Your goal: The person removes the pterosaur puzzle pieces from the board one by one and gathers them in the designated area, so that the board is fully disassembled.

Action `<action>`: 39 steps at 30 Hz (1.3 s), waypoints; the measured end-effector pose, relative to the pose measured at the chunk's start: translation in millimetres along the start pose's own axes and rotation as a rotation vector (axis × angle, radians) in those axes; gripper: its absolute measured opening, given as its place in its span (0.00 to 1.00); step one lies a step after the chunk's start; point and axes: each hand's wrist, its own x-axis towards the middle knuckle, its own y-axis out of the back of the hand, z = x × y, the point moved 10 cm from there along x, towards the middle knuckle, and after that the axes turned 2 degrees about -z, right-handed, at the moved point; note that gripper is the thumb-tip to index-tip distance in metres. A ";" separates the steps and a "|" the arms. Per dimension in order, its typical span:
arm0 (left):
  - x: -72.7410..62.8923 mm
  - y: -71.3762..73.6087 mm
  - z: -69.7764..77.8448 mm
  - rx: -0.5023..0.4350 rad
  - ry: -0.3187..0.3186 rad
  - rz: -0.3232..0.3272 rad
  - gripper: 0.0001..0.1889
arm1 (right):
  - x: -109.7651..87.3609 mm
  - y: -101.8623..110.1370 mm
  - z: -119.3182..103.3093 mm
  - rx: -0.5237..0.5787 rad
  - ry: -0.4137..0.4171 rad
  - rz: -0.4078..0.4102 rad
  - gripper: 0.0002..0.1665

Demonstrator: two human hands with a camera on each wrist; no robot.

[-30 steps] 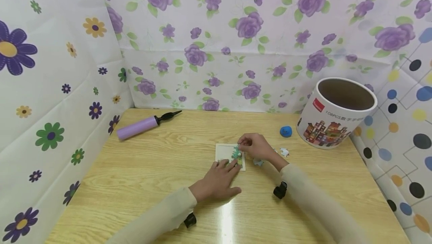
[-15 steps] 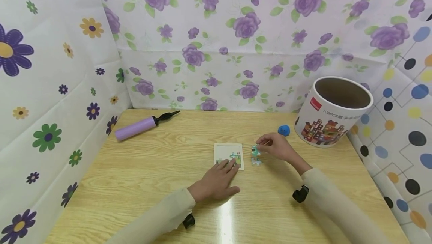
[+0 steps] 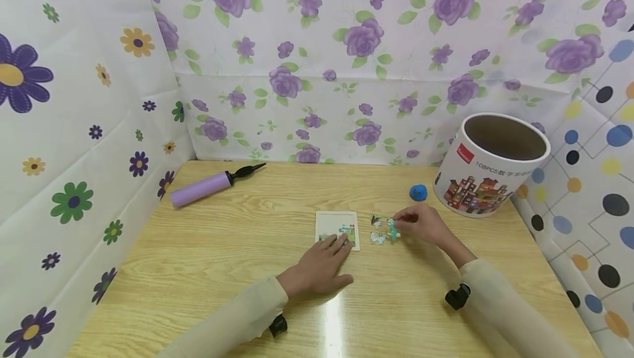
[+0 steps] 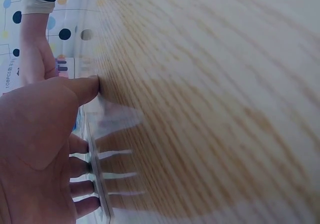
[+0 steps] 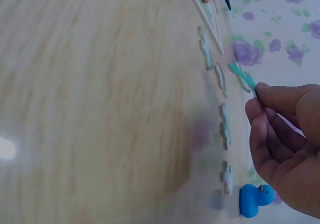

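The left hand [image 4: 40, 139] fills the lower left, thumb spread from 4 fingers that reach a thin board [image 4: 101, 186] — the glossy, wood-grained bench [image 4: 210, 124] stretches off rightward. Behind that hand, partly hidden, the right hand [image 4: 36, 61] shows below a pale sleeve [image 4: 37, 7] — dotted cloth [image 4: 65, 33] beyond.

Long cream left sleeve [image 3: 228, 319] at lower left of the head view, small blocky black device [image 3: 278, 325] at its wrist end, bare left hand [image 3: 318, 270] near centre, matching cream right sleeve [image 3: 515, 308] at lower right, similar black device [image 3: 458, 296] at its wrist end, bare right hand [image 3: 427, 227]
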 end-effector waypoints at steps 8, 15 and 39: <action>1.0 -1.4 -0.1 0.007 -0.006 0.003 0.41 | -11.8 -7.5 20.3 0.018 -0.068 -0.031 0.06; 1.2 -2.1 -1.3 0.003 0.001 0.004 0.41 | -10.7 -11.8 19.2 -0.026 -0.058 -0.023 0.06; -0.4 3.2 4.9 0.099 -0.015 0.041 0.40 | 2.9 -7.9 -5.1 -0.061 0.011 0.013 0.06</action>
